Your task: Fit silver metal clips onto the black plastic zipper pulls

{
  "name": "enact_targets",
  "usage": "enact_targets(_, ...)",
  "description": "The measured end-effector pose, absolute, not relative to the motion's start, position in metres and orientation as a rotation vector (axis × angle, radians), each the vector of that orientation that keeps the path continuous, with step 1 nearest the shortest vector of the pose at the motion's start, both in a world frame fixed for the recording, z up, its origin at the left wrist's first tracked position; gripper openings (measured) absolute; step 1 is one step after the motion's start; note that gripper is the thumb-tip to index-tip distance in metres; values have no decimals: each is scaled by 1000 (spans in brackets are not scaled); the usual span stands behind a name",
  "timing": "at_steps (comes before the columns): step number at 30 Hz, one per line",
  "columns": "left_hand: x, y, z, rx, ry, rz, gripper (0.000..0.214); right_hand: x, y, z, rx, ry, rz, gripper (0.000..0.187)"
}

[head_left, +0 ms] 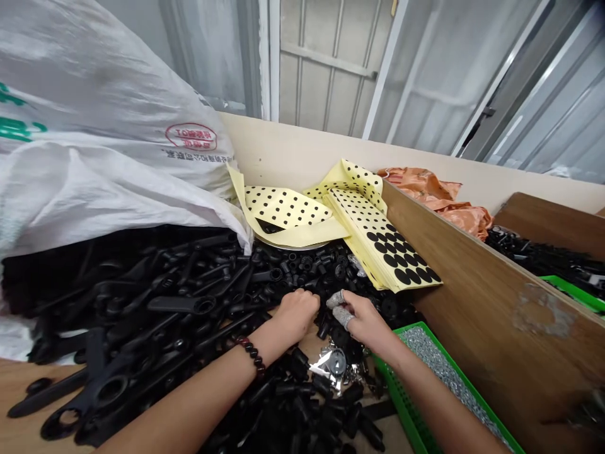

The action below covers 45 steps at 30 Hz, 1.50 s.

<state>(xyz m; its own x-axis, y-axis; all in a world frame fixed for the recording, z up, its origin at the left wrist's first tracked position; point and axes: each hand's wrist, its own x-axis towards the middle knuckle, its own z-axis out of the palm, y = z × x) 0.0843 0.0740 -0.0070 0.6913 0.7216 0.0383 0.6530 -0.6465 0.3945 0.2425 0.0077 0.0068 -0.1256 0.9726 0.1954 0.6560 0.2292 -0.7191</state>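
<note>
Left hand [297,313] curled closed in black parts [302,261]; right hand [363,323] fingertips pinched together, touching them.

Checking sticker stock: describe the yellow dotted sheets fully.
The yellow dotted sheets look like pale yellow backing paper bearing rows of black round dots, small on some sheets, larger at the stack's near end. Several are curled and folded; the stack slopes against the wooden divider, lying on the black plastic parts.

The left hand [297,312] curls its fingertips out of sight among the black plastic parts [302,265]. Whether it or the right hand [362,320] grips anything is unclear. The green basket [394,391] and white woven sack [94,126] are cut off at the edges.
</note>
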Motion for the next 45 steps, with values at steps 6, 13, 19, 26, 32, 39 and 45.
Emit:
enact_targets(6,72,65,19,2284,1027,508,15,238,-4,23,-1378,-1593,766,10)
enact_targets(13,61,27,17,1877,910,661,9,213,-20,42,-1112,-1389,840,10)
enact_targets(19,67,11,15,1703,817,730,9,207,-31,41,-1147,-1652,607,9)
enact_targets(26,67,6,19,1675,814,755,11,208,-39,47,-1116,-1858,529,15)
enact_targets(32,61,2,17,1684,870,750,11,214,-45,47,-1107,-1949,446,16)
enact_targets(39,55,-2,17,1761,903,731,9,213,-50,49,-1176,-2127,332,19)
enact_targets(45,52,-7,31,2008,983,621,8,217,-58,53,-1306,-2368,188,29)
